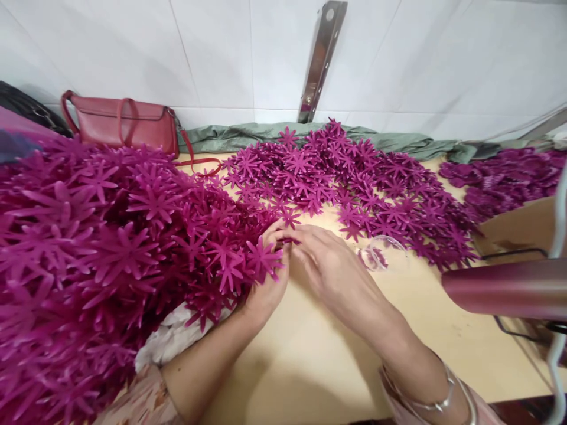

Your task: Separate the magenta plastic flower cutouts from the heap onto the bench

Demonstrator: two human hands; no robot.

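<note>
My left hand (271, 289) is closed at the right edge of a large heap of magenta artificial flowers (119, 254). A star-shaped flower (262, 258) lies over its palm side, and another flower (290, 216) sticks up just past the fingertips. My right hand (330, 260) reaches in from the right, its fingers bent and pinched against the left fingertips. Between both hands shows a small dark magenta flower part (290, 240), mostly hidden by the fingers. A silver bracelet (443, 395) circles my right wrist.
More loose flowers (305, 168) spread along the back of the wooden table (310, 366). A clear round container (385, 254) stands right of my right hand. A red handbag (126, 121), green cloth (248, 134), white cloth (172, 336) and a magenta cylinder (505, 287) lie around.
</note>
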